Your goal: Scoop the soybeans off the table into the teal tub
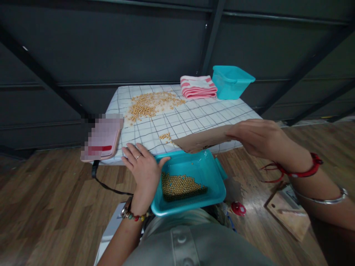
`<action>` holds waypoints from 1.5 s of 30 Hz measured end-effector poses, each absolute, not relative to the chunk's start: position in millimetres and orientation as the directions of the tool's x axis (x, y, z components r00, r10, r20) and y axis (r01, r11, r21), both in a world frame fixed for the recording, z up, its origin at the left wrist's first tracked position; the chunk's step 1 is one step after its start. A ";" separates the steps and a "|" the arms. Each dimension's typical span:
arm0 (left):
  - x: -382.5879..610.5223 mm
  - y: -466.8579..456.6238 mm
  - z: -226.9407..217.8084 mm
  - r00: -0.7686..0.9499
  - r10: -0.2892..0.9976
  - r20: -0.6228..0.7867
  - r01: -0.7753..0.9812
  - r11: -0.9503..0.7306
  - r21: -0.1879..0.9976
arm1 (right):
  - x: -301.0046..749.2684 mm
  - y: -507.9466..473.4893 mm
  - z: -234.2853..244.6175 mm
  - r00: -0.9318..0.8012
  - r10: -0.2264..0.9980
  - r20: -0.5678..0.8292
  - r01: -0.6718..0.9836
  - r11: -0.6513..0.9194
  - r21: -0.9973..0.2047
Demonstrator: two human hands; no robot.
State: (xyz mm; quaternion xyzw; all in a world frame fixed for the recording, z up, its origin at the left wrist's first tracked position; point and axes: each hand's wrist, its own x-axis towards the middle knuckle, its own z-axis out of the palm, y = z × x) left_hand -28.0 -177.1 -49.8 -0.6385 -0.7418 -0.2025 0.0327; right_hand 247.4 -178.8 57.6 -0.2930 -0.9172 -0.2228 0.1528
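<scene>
My right hand [257,136] grips a piece of brown cardboard [205,138] by its right end. The cardboard's left tip is beside a small group of soybeans [165,137] near the table's front edge. Below it, a turquoise plastic bin [194,210] sits against the front edge, close to my body, with a layer of soybeans [181,186] inside, gathered at the lower left. My left hand [142,164] lies with fingers spread on the table edge, its thumb at the bin's upper left rim. A larger spread of soybeans [145,105] covers the back left of the cloth.
A checked white cloth [194,114] covers the table. At its back right are a folded pink-and-white towel [198,88] and another turquoise bin [231,83]. A pink phone [104,138] with a black strap lies at the left corner. A wooden board [288,212] and a red object [238,208] are at lower right.
</scene>
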 end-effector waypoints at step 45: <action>-30.1 -178.0 -48.6 -0.186 0.931 0.315 0.962 0.107 0.250 | 210.2 -132.4 57.7 -0.826 0.355 0.438 0.521 0.777 0.352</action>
